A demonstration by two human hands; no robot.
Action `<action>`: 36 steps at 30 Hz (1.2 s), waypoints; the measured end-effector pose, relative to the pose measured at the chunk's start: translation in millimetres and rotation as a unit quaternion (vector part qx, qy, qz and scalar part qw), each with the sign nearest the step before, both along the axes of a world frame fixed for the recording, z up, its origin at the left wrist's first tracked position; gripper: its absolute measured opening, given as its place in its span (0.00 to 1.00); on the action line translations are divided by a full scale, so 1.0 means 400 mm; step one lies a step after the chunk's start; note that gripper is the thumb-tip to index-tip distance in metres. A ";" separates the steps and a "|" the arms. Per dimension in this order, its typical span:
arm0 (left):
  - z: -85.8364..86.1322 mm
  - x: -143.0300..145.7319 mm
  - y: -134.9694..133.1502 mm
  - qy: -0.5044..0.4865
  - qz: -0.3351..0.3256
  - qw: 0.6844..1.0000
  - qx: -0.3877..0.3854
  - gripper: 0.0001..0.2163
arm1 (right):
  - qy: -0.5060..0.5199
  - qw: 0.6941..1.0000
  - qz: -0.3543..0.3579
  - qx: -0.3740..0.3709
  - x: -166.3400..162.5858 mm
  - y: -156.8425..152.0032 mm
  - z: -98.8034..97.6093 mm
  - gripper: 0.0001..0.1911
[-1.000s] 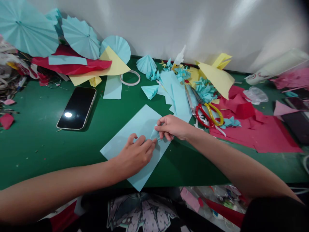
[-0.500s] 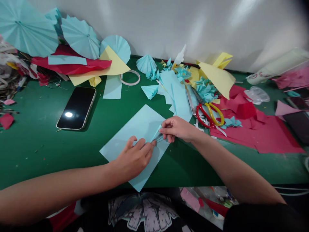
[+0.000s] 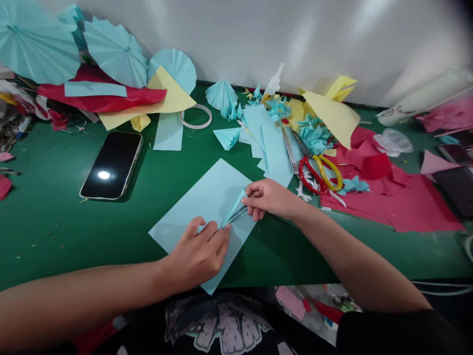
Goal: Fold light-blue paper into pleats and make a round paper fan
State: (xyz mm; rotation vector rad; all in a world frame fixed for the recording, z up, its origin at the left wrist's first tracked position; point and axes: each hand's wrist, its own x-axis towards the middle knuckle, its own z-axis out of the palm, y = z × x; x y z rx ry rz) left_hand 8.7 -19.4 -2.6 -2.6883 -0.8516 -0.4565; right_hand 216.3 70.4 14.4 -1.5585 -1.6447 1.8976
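Note:
A light blue paper sheet (image 3: 201, 202) lies on the green table (image 3: 55, 217) in front of me. Its right edge is gathered into narrow pleats (image 3: 236, 209). My right hand (image 3: 268, 199) pinches the outer end of the pleats between thumb and fingers. My left hand (image 3: 197, 254) rests on the sheet, its fingertips pressing the near end of the pleats down.
A dark phone (image 3: 111, 165) lies to the left. Red and yellow scissors (image 3: 318, 172) lie right of my hand among blue scraps. Red paper (image 3: 399, 202) covers the right side. Blue paper fans (image 3: 114, 52), yellow sheets (image 3: 332, 116) and a tape ring (image 3: 195, 117) line the back wall.
My left hand has slid a little toward me along the sheet. The right hand has lifted the pleated end slightly, and more folds show.

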 end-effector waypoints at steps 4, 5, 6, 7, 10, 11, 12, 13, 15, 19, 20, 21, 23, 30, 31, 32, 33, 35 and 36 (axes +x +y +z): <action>-0.008 -0.001 0.009 -0.008 0.031 0.999 -0.036 0.18 | 0.007 1.000 0.007 0.008 0.004 -0.001 -0.006 0.15; -0.011 0.000 0.011 -0.011 0.037 0.998 -0.050 0.18 | 0.008 1.000 0.006 0.011 0.004 -0.002 -0.008 0.14; -0.015 0.001 0.013 -0.012 0.039 0.997 -0.064 0.17 | 0.009 1.000 0.005 0.014 0.005 -0.004 -0.010 0.14; -0.018 0.002 0.015 -0.016 0.036 0.996 -0.075 0.17 | 0.010 1.000 0.003 0.016 0.005 -0.005 -0.011 0.14; -0.023 0.003 0.018 -0.014 0.027 0.996 -0.089 0.17 | 0.009 1.000 0.004 0.020 0.004 -0.008 -0.011 0.14; -0.024 0.003 0.019 -0.016 0.024 0.995 -0.092 0.17 | 0.008 1.000 0.004 0.021 0.004 -0.008 -0.010 0.14; -0.024 0.003 0.019 -0.018 0.022 0.995 -0.095 0.17 | 0.007 1.000 0.004 0.023 0.004 -0.009 -0.009 0.14; -0.024 0.003 0.019 -0.019 0.021 0.995 -0.098 0.16 | 0.006 1.000 0.003 0.024 0.003 -0.009 -0.007 0.14; -0.025 0.003 0.020 -0.013 0.019 0.994 -0.102 0.16 | 0.003 1.000 0.002 0.026 0.001 -0.009 -0.004 0.14; -0.027 0.000 0.019 0.006 0.019 0.995 -0.096 0.18 | -0.004 1.000 0.002 0.029 -0.002 -0.009 0.002 0.14; -0.026 -0.001 0.017 0.007 0.018 0.996 -0.086 0.18 | -0.006 1.000 0.002 0.029 -0.002 -0.009 0.002 0.14; -0.025 -0.002 0.014 0.005 0.016 0.997 -0.074 0.17 | -0.006 1.000 0.001 0.029 -0.002 -0.009 0.001 0.14; -0.018 -0.004 0.009 -0.005 0.007 0.999 -0.047 0.15 | -0.004 1.000 -0.001 0.029 -0.001 -0.009 -0.002 0.14; 0.005 0.003 -0.001 -0.006 -0.001 1.000 -0.011 0.12 | 0.004 1.000 -0.005 0.028 0.001 -0.011 -0.004 0.15; 0.006 0.003 -0.001 -0.004 -0.002 1.000 -0.014 0.12 | 0.001 1.000 -0.010 0.028 -0.001 -0.012 -0.002 0.15; 0.005 0.003 -0.002 0.000 -0.003 1.000 -0.017 0.12 | -0.002 0.999 -0.016 0.027 -0.003 -0.013 0.000 0.15; 0.004 0.003 -0.002 0.003 -0.004 1.000 -0.019 0.12 | -0.005 0.999 -0.023 0.027 -0.006 -0.014 0.002 0.15; 0.001 0.003 -0.002 0.005 -0.005 1.000 -0.022 0.12 | -0.011 0.999 -0.038 0.030 -0.013 -0.016 0.004 0.14; -0.001 0.003 -0.001 0.007 -0.005 1.000 -0.024 0.13 | -0.013 0.998 -0.045 0.034 -0.015 -0.017 0.004 0.14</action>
